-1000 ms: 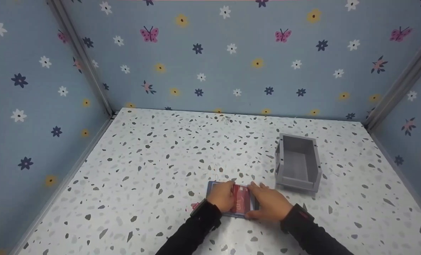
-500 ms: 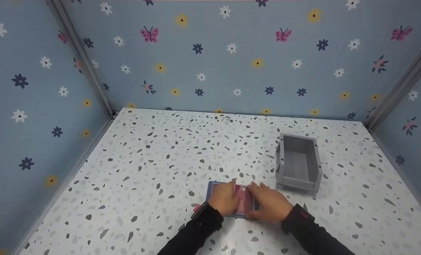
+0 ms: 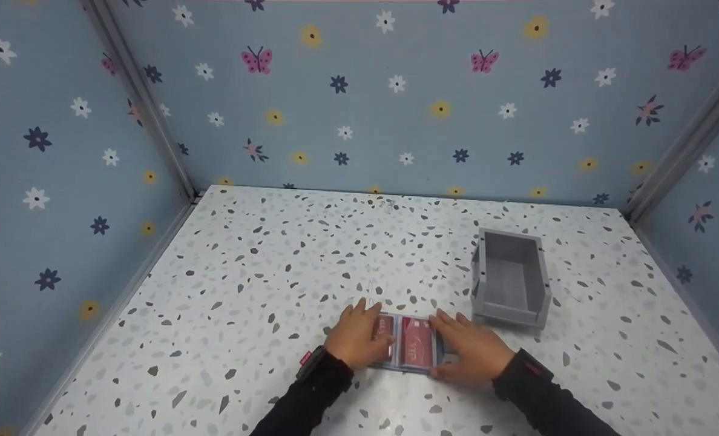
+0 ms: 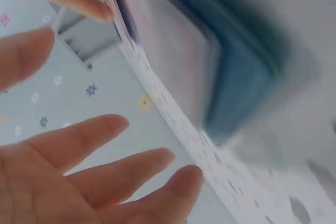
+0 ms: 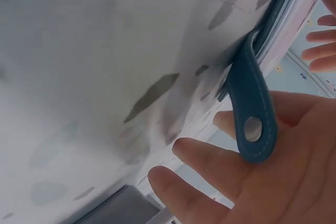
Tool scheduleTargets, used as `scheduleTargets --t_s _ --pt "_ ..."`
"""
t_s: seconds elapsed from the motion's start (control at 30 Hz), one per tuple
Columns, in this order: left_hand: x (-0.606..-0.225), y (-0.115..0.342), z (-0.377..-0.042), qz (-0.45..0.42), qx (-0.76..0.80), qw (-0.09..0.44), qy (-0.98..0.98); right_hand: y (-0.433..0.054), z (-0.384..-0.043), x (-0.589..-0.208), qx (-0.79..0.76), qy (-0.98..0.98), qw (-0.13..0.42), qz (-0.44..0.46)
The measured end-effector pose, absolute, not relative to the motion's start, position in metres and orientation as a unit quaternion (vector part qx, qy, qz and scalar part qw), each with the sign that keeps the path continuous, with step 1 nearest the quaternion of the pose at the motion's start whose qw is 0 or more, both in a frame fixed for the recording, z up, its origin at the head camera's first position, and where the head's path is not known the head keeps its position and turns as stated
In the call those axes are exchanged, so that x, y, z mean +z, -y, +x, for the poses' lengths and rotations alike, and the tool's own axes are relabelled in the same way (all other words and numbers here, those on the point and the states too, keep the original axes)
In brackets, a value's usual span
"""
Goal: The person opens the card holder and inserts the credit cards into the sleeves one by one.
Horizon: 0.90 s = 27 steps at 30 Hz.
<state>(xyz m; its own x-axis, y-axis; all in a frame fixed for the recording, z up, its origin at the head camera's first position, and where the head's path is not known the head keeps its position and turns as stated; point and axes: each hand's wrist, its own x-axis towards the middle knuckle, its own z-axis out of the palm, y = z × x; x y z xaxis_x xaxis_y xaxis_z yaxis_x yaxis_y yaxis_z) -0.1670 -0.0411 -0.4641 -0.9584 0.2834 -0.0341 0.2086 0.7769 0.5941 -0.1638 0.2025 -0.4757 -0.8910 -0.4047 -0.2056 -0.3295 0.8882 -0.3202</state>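
A blue card holder (image 3: 398, 343) lies spread flat on the table, with a red card (image 3: 417, 343) in a clear sleeve on its right side and another red card (image 3: 384, 330) on its left. My left hand (image 3: 353, 336) is at its left edge, fingers extended and thumb over the left card; the left wrist view shows the fingers spread beside the holder's blue cover (image 4: 244, 72). At the right edge is my right hand (image 3: 474, 348), fingers extended. The holder's blue strap (image 5: 252, 98) with a metal snap stands out against that hand.
A grey open-topped plastic bin (image 3: 509, 316) stands behind and right of my right hand. The speckled white table (image 3: 262, 260) is bordered by blue flowered panels (image 3: 365, 109) at the back and both sides.
My left hand has slid left from the holder's middle to its left edge and its fingers have straightened. The left red card now shows. My right hand has shifted slightly right.
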Motion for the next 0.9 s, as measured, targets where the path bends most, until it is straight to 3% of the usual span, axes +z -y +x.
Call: scheduleTargets --t_s 0.6,0.9 --pt "-0.476 0.057 -0.169 0.128 0.297 0.142 -0.935 -0.204 -0.165 -0.477 -0.122 -0.961 0.14 -0.205" --pt "-0.476 0.053 -0.161 0.129 0.362 0.073 -0.92 -0.204 -0.165 -0.476 -0.129 -0.96 0.14 -0.207"
